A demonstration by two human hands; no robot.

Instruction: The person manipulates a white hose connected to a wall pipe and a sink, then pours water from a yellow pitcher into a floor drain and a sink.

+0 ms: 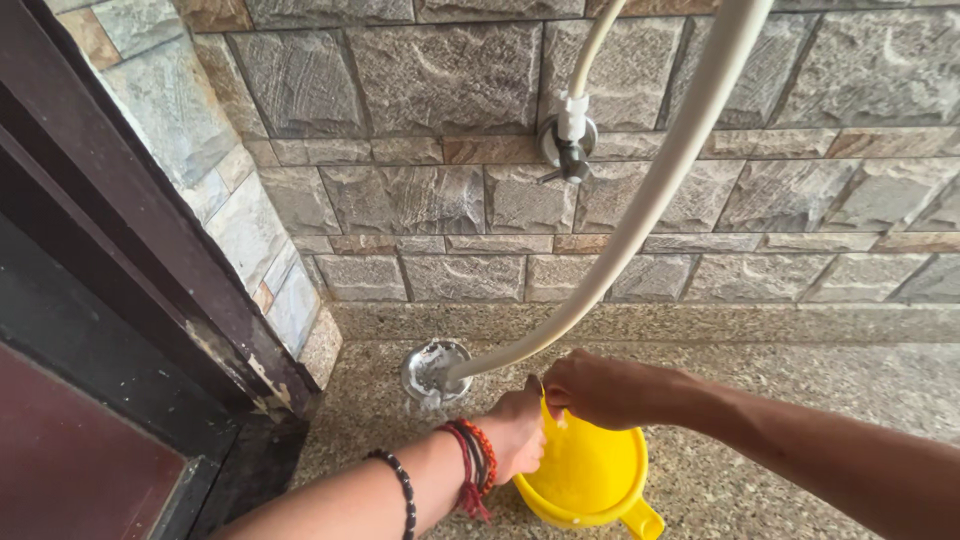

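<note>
The jug point(590, 475) sits on the floor point(760, 400) right under the fingers point(560, 385). Beyond them, left, lies the drain cover point(432, 370). The hose point(640, 210) climbs from there to the tap point(570, 145) on the wall point(420, 200) behind.

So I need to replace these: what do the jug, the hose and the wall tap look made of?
The jug looks like moulded plastic: uniform bright yellow, smooth and slightly glossy. The hose seems to be flexible plastic or rubber, off-white and matte, since it bends in a smooth curve. The tap appears to be metal with a dull silvery shine, topped by a white fitting, likely plastic.
</note>
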